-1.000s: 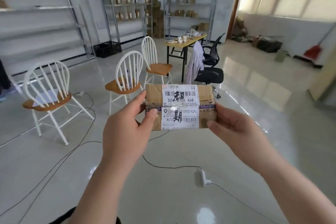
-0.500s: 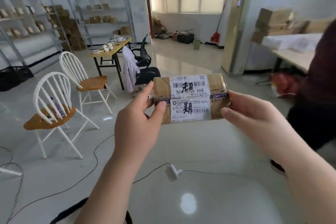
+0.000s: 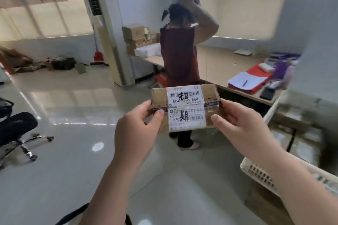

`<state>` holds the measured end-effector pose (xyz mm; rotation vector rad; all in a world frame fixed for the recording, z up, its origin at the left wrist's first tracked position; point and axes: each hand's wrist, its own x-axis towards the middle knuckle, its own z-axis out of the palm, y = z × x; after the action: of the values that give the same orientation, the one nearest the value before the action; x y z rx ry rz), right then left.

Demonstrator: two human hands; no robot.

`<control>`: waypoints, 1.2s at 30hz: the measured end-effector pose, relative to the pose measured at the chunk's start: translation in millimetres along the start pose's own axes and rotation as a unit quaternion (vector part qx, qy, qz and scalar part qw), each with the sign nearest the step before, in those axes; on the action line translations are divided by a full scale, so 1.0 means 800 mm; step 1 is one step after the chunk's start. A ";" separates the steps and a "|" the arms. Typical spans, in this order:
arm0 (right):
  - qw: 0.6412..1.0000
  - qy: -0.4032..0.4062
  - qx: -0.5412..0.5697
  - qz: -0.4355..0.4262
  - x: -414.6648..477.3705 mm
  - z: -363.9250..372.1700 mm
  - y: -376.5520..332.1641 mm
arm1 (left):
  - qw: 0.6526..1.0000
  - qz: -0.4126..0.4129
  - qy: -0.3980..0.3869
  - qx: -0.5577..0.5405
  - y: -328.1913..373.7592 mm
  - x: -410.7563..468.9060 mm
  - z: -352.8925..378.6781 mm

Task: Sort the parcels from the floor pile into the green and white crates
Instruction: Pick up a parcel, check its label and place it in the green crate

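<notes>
Up front, mid-air: fingers of left hand and right hand pinch opposite ends of the parcel. It is brown taped cardboard, slightly crumpled, with a marker-scrawled white barcode label. Not yet crated. White crate sits low right, contents blurred. Green crate and floor pile are out of view, so progress is unclear.

An office-cum-storeroom: desk with papers, stacked cartons.

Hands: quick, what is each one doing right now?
Left hand: pinches the left end of the parcel.
Right hand: grips the parcel's right end.
</notes>
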<state>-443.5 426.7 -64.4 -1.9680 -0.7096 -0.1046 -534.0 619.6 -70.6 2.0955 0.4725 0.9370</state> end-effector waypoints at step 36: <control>0.787 0.428 0.002 0.444 -0.047 -0.561 0.565 | 0.799 0.190 -0.569 -0.028 0.331 -0.068 0.951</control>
<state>-138.6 -114.6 -211.3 -1.7863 0.8177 -0.3805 7.0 37.9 -214.8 2.2917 -0.6140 -0.2457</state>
